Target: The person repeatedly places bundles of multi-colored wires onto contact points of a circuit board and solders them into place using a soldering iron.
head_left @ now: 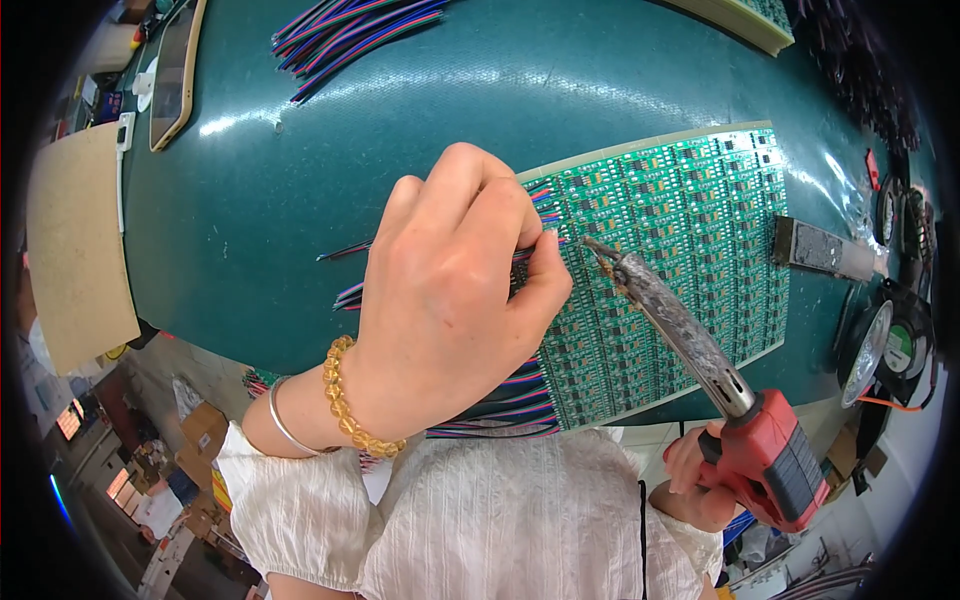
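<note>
At 3 o'clock from our left hand (pixel 455 275), whose fingers (pixel 546 268) pinch a wire (pixel 563 240), lies the circuit panel (pixel 690 245); our right hand (pixel 697 505) grips the soldering iron (pixel 700 357), and a slip toward 9 o'clock could burn us.

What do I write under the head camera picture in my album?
Left hand pinches a thin wire over green circuit boards; right hand holds a soldering iron.

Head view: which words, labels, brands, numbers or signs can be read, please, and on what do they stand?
No text can be read.
Board: tiny white marks, too small.
Green label at the right: too small.
Carton: too blurred to tell.
Iron: no lettering that I can make out.
</note>
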The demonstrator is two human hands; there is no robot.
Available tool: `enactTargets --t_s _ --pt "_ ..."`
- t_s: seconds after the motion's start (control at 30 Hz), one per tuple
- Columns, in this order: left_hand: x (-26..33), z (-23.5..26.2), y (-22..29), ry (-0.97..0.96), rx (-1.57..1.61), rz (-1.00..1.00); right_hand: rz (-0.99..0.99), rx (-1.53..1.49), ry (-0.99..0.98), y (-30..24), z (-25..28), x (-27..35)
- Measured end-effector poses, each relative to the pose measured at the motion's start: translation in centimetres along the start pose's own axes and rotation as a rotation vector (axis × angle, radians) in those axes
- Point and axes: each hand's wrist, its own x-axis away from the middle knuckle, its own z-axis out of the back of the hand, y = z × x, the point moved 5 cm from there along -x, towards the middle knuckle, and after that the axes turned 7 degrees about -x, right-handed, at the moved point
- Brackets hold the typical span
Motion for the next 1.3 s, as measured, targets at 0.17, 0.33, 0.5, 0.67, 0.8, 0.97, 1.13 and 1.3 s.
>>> enactTargets --t_s 0.17,0.33,0.5,0.67,0.8,0.97,1.13,1.3 --pt "0.2 -0.1 -0.1 -0.005 -0.023 -0.003 -0.035 -0.08 -0.065 0.5 0.8 -0.4" --pt "0.2 0.0 0.0 -0.001 -0.029 -0.003 -0.087 0.155 -0.372 0.0 0.1 -1.4" --pt "0.5 -0.2 0.2 0.076 -0.086 -0.078 -0.041 0.038 -0.218 0.4 -0.2 -0.5" --pt "0.4 -0.2 0.3 0.069 -0.086 -0.105 -0.034 0.022 -0.022 -0.1 -0.3 -0.3" --pt "0.4 -0.2 0.1 0.037 -0.062 -0.055 -0.07 0.004 0.006 0.4 0.6 0.3" --pt "0.3 -0.1 0.1 0.045 -0.061 -0.066 -0.026 0.006 -0.002 0.2 0.1 -0.4" --pt "0.3 0.1 0.2 0.034 -0.071 -0.084 0.033 0.084 0.052 -0.3 -1.9 -1.1" --pt "0.1 0.5 0.6 -0.002 -0.077 -0.134 0.155 -0.072 -0.009 -0.4 -0.9 -1.1"
